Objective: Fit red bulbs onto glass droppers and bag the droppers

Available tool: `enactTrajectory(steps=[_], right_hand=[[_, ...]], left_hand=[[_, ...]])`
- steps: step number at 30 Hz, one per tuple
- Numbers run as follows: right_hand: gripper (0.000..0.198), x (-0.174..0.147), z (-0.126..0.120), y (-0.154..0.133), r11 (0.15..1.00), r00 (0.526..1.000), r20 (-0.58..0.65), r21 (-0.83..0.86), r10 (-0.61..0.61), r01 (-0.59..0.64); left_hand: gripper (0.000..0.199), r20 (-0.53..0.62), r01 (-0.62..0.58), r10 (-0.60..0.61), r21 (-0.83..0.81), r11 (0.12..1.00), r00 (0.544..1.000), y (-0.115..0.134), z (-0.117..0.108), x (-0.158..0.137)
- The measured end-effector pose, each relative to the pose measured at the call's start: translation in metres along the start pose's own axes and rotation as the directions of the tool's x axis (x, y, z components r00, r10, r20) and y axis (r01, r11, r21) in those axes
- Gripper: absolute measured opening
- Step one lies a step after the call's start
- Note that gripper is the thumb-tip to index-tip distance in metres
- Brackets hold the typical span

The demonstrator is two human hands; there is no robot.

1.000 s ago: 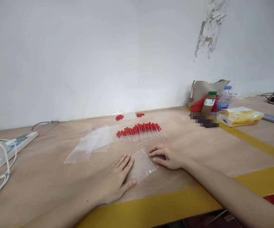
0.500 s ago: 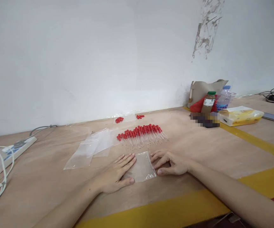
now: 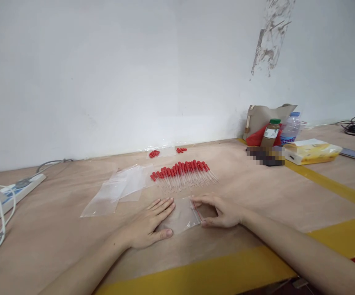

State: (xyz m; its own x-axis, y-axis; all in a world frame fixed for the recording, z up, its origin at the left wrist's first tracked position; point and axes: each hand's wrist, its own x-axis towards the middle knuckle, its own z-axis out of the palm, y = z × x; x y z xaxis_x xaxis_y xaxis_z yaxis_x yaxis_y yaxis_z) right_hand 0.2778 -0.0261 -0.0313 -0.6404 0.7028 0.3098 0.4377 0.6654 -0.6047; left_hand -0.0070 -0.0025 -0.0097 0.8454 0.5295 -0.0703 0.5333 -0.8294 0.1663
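Flat, with fingers extended and nothing grasped, the left hand (image 3: 150,225) on the left part of a clear bag (image 3: 181,217) lying on the table (image 3: 263,188); at the bag's red-lined right edge, the right hand (image 3: 226,211), curved, with thumb and fingertips apart. Just beyond, a row of red-topped droppers (image 3: 180,169); left of these, overlapping plastic bags (image 3: 116,188); farther right, a green-capped bottle (image 3: 271,133).

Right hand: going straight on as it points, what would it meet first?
Probably the clear bag, whose edge the right hand seems to touch; the left hand lies at its far side.
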Motion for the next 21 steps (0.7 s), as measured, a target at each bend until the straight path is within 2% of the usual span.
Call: enactTrajectory(steps=[5, 10, 17, 19, 21], right_hand=[[0.058, 0.0, 0.007, 0.0, 0.982, 1.0, -0.007, 0.19, 0.013, -0.012], [0.017, 0.007, 0.019, 0.001, 0.885, 0.996, -0.087, 0.466, 0.037, 0.007], [0.028, 0.019, 0.023, 0.007, 0.746, 0.974, -0.048, 0.651, 0.222, -0.138], [0.027, 0.021, 0.023, 0.007, 0.776, 0.971, -0.088, 0.619, 0.224, -0.123], [0.024, 0.023, 0.021, 0.005, 0.865, 0.979, -0.115, 0.493, 0.169, -0.091]], left_hand=[[0.066, -0.014, -0.019, 0.019, -0.006, 1.0, 1.0, -0.001, 0.0, 0.0], [0.066, -0.007, -0.019, 0.019, 0.0, 1.0, 1.0, -0.001, 0.0, 0.001], [0.066, 0.001, -0.014, 0.014, 0.012, 1.0, 1.0, -0.002, 0.001, 0.001], [0.066, -0.008, -0.019, 0.019, 0.002, 1.0, 1.0, -0.002, 0.001, 0.0], [0.066, -0.018, -0.022, 0.022, -0.014, 1.0, 1.0, -0.002, 0.001, 0.0]])
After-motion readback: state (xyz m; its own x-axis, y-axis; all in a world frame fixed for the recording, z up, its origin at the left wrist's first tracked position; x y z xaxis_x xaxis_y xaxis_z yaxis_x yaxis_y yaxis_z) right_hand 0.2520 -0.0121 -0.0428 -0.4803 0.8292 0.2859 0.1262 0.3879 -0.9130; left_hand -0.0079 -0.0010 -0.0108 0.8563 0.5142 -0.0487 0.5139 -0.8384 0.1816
